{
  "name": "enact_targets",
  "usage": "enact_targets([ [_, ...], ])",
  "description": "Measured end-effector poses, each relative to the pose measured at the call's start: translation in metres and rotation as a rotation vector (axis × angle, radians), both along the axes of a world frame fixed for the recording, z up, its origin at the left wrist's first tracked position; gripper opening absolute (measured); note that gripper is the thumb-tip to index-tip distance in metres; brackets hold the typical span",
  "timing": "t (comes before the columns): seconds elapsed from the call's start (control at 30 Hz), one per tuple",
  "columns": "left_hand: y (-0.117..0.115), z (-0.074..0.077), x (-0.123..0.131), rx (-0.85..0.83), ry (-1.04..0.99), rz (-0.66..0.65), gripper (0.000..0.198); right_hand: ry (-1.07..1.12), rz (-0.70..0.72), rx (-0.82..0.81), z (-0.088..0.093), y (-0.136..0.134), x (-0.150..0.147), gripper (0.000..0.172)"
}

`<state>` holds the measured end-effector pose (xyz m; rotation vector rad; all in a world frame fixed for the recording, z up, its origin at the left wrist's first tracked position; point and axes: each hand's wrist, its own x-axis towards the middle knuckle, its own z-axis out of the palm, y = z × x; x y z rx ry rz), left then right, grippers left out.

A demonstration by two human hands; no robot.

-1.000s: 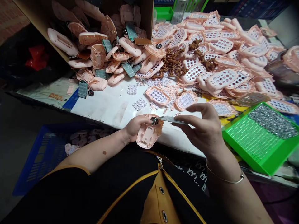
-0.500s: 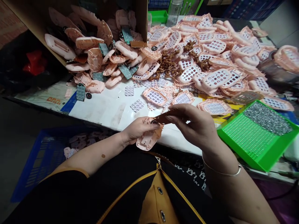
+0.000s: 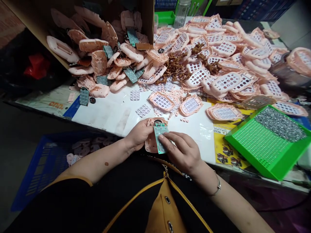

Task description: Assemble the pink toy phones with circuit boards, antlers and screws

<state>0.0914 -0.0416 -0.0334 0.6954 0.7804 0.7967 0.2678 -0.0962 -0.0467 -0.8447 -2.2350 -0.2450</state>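
Upper left, the frame crops a cardboard box point(image 3: 147, 22). At centre, fingers of the left hand point(image 3: 138, 136) clasp a pink shell point(image 3: 149, 144), partly hidden under a circuit board point(image 3: 159, 130) pinched by the right hand point(image 3: 186, 152)'s fingers. The dark disc point(image 3: 157, 121) above is perhaps a speaker.

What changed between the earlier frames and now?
The right hand brought the circuit board leftward and closer in, turning its green face up, partly over the pink shell. No release shows. The left hand still holds the shell; the green tray stayed put.
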Motion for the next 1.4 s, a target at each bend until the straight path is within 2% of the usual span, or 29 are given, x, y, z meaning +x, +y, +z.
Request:
enact_targets([
  [0.13, -0.002, 0.003, 0.002, 0.047, 0.033, 0.038, 0.017, -0.041, -0.037, 0.107, -0.005, -0.003, -0.004, 0.045],
  [0.37, -0.006, -0.001, -0.001, 0.163, 0.066, 0.087, 0.025, 0.096, -0.018, 0.039, -0.009, -0.005, -0.008, 0.055],
  [0.67, -0.008, -0.009, -0.002, 0.239, 0.072, 0.150, 0.030, 0.153, -0.027, 0.043, -0.015, -0.008, -0.013, 0.046],
  [0.83, -0.007, -0.013, -0.005, 0.286, 0.094, 0.138, 0.031, 0.216, -0.016, 0.012, -0.014, -0.006, -0.015, 0.039],
  [0.97, -0.006, -0.010, -0.006, 0.262, 0.080, 0.133, 0.032, 0.299, -0.018, -0.057, -0.015, -0.006, -0.017, 0.049],
  [1.17, -0.006, -0.012, -0.007, 0.243, 0.031, 0.108, 0.029, 0.431, -0.010, -0.215, -0.031, -0.012, -0.021, 0.066],
  [1.27, -0.006, -0.012, -0.009, 0.225, -0.005, 0.070, 0.027, 0.437, -0.010, -0.200, -0.033, -0.013, -0.023, 0.068],
  [1.4, -0.006, -0.009, -0.012, 0.177, -0.056, 0.042, 0.034, 0.409, -0.046, -0.122, -0.028, -0.010, -0.025, 0.069],
])
